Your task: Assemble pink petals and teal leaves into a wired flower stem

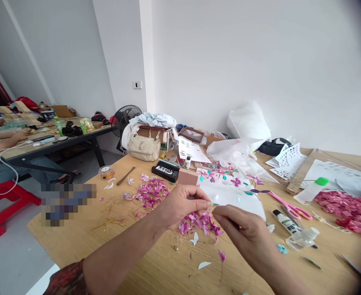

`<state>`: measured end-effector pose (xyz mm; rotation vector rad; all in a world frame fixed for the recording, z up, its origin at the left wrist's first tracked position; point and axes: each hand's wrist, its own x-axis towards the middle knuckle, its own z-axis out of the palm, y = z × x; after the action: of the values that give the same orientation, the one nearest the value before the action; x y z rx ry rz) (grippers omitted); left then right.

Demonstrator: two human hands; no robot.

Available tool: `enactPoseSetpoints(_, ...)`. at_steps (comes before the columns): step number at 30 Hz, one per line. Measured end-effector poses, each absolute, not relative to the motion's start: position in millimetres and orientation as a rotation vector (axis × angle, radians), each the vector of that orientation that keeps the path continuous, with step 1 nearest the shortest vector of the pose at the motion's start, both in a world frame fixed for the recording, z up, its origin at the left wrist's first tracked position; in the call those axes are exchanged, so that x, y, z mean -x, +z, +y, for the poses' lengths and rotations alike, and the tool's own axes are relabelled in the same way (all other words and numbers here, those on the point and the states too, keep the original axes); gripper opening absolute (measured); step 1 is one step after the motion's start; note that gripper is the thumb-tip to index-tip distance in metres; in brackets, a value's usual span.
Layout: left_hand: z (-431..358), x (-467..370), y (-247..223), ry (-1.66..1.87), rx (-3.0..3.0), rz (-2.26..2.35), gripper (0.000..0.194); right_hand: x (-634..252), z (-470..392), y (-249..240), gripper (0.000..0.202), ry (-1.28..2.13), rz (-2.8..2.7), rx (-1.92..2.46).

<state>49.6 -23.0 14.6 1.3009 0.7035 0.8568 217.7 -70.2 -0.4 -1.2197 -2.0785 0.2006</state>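
Note:
My left hand (pixel 185 205) is closed in a pinch, thumb against fingers, over the wooden table. Close beside it, my right hand (pixel 240 223) has its fingertips pinched together. A tiny pale piece (pixel 215 203) shows between the two sets of fingertips; its kind is too small to make out. Below the hands lies a heap of pink-purple petals (pixel 203 224), with a larger petal heap (pixel 154 190) beyond my left wrist. White leaf-shaped pieces (pixel 204 265) and a pink bud on a thin stem (pixel 222 256) lie nearer me. White paper with flower sprays (pixel 229 196) is behind the hands.
To the right are pink-handled scissors (pixel 297 212), a green-capped bottle (pixel 311 191), a black-capped bottle (pixel 286 222), a clear bottle (pixel 303 239) and pink bundles (pixel 346 209). Gold wires (pixel 113 215) lie left. A person's hands (pixel 19 134) show at another table.

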Motion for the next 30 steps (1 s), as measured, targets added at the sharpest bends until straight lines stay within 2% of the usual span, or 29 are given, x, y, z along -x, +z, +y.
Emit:
enactPoseSetpoints(6,-22.6,-52.7,8.3,0.757,-1.557,0.799,0.012,-224.2,-78.8,19.5,0.024,0.058,-2.137,1.221)
enactPoseSetpoints(13,-24.8,-51.2,11.2,0.768,-1.413,0.701,0.013,-227.3,-56.9,-1.9,0.025,0.436,-1.971,1.220)
enactPoseSetpoints(17,-19.6,-51.7,7.2,0.847,-1.443,0.761,0.012,-217.7,-71.4,-10.3,0.027,0.273,-2.048,1.244)
enactPoseSetpoints(23,-20.5,-55.5,0.1,0.761,-1.678,0.805,0.013,-227.7,-75.8,12.1,0.025,0.047,-2.140,1.229)
enactPoseSetpoints(30,-21.6,-52.0,4.9,0.776,-1.447,0.726,0.016,-230.9,-62.3,-6.7,0.025,0.283,-2.027,1.250)
